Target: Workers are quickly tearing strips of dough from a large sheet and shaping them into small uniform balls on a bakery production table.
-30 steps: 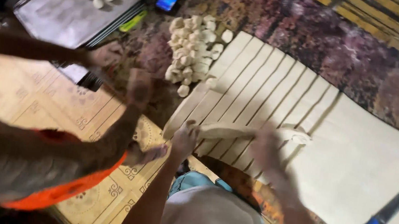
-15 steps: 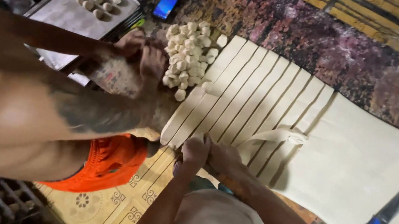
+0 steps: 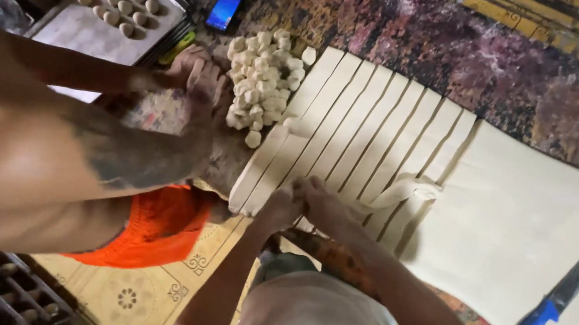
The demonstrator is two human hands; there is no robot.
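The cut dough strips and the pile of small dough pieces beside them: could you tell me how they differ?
The dough strips are long, flat bands lying side by side; the pile of small dough pieces is short chunks heaped loosely. The wearer's left hand and right hand hold one strip's end; a co-worker's hand rests by the pile. Both are the same pale dough.

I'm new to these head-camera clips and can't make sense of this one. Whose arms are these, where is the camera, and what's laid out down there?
The camera sits on a person's head and looks straight down. Their own left hand and right hand meet at the near end of a dough strip, pinching it; the fingers are closed on it. It comes from a dough sheet partly cut into long strips. The bare arm on the left belongs to a co-worker, whose hand rests by a pile of dough pieces. Also there: a tray with shaped pieces, a phone and a blue-handled knife.
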